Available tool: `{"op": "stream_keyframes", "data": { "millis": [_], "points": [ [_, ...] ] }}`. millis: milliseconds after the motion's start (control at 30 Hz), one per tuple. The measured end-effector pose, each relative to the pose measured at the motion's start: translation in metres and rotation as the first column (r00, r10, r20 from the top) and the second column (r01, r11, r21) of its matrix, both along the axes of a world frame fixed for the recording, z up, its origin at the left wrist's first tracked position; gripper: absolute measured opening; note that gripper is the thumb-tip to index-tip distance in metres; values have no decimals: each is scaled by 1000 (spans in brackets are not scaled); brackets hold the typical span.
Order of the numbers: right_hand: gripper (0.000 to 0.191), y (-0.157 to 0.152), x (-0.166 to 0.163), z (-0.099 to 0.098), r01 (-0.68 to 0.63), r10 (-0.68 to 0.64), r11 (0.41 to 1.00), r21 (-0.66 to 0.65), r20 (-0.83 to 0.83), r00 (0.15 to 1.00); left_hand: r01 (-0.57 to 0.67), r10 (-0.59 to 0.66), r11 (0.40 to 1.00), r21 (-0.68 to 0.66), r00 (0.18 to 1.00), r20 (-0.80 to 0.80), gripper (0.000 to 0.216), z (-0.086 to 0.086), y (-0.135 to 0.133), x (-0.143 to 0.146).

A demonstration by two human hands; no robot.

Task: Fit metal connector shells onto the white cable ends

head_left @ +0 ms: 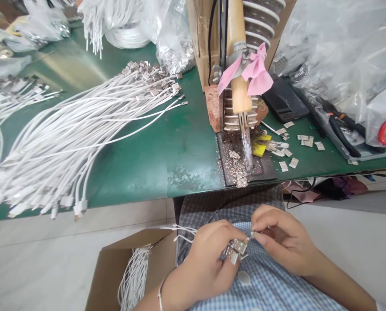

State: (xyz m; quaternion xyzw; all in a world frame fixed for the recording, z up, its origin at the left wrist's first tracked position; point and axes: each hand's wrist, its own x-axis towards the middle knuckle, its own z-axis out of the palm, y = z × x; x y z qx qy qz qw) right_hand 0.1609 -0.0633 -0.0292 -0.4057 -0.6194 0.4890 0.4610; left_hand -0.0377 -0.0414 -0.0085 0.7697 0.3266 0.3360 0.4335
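My left hand [208,259] is closed around several white USB cables [185,230], whose tails stick out behind the knuckles. Their metal USB plugs [237,249] poke out between its thumb and fingers. Close beside it, my right hand [285,242] pinches a tiny pale piece [253,235] at the tip of a thin wire end coming from the left fingertips. Its exact kind is too small to make out. Both hands are over my lap, in front of a blue checked garment [277,287].
A soldering iron [242,95] hangs tip down in a stand above a pad with solder bits [238,170]. Bundled white cables [82,116] cover the green table [141,172] at left. Loose metal shells [306,140] and a tray with pliers [340,129] lie right. A cardboard box [110,268] holds cables below.
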Motion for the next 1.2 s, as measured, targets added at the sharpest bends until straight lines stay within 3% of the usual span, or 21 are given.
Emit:
{"op": "stream_keyframes", "data": {
  "millis": [433,600,733,1000,1200],
  "points": [
    [4,2,-3,0,-46,46,999,10,18,999,37,-35,999,38,999,-41,18,1,-1,-2],
    [27,0,-2,-1,-22,22,1000,-5,-3,1000,27,-23,996,91,999,-37,18,-3,-3,-4],
    [9,-1,4,0,-14,14,1000,20,16,1000,28,-18,986,163,998,-65,22,-6,-5,-6],
    [20,1,8,8,-144,147,986,87,-29,989,73,-68,991,109,996,-50,23,-7,-7,-7],
    [17,0,8,6,-155,158,986,66,-35,987,87,-84,989,118,996,-32,30,-8,-7,-7]
  ]
}}
